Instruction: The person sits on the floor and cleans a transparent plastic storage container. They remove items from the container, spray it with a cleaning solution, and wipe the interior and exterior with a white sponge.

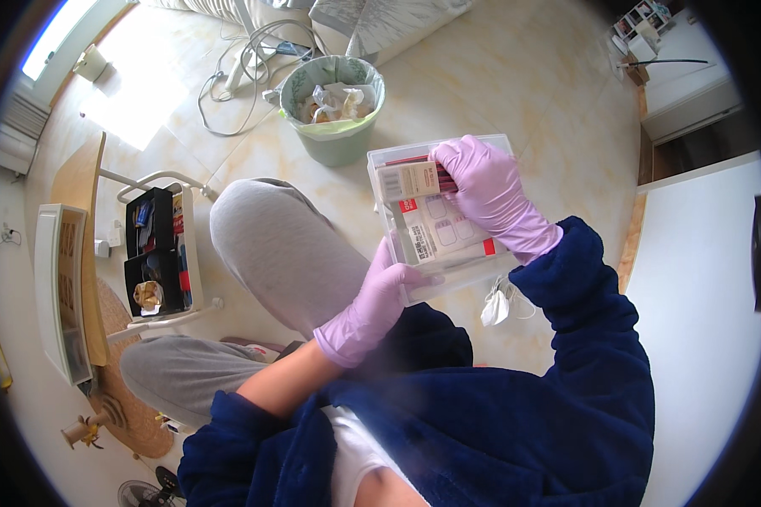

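Note:
My left hand (378, 301), in a pink disposable glove, holds the near left corner of a shallow clear plastic box (431, 293) with the thumb over its rim. My right hand (482, 190), gloved alike, reaches over the box from the right. Its fingers curl on the right end of a small pale packet with a barcode (409, 182). Thin red and dark items (444, 176) lie beside that packet, partly under the fingers; their kind cannot be told. Flat below is a sticker pack (447, 231) bearing printing and red patches. The right hand hides part of the contents.
A green lined trash bin (333, 142) with litter stands beyond the box. Cables (253, 70) loop on the floor beside it. At left is a white trolley (190, 253) holding black organizers (152, 222). A white mask (496, 307) appears below the box; a white cabinet (697, 304) stands right.

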Demonstrator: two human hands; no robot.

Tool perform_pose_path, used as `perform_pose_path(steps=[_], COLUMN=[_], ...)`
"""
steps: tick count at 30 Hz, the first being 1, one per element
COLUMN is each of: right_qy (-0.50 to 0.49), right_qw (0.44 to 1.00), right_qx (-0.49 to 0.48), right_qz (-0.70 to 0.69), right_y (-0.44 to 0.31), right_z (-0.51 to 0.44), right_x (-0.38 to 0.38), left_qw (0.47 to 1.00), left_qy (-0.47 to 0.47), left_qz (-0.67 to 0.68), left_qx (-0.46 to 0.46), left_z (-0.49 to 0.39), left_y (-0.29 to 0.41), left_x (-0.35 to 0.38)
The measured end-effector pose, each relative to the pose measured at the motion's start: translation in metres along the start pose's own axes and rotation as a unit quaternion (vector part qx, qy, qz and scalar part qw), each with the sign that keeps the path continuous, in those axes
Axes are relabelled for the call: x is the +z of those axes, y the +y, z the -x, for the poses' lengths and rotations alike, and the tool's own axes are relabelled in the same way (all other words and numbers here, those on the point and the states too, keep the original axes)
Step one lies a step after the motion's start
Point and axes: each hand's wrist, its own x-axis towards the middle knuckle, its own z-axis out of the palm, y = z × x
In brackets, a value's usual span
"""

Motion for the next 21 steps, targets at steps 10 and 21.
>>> perform_pose_path(steps=[10, 21], right_qy=[0.050, 0.123], right_qw=[0.991, 0.980], right_qx=[-0.103, -0.094], right_qz=[-0.070, -0.123], right_y=[0.023, 0.015], right_z=[-0.005, 0.015], right_x=[-0.003, -0.052], left_qw=[1.000, 0.998], left_qy=[0.000, 0.008], left_qz=[-0.021, 0.055], left_qx=[0.022, 0.006], left_z=[-0.001, -0.001], left_y=[-0.002, 0.003], left_x=[-0.004, 0.001])
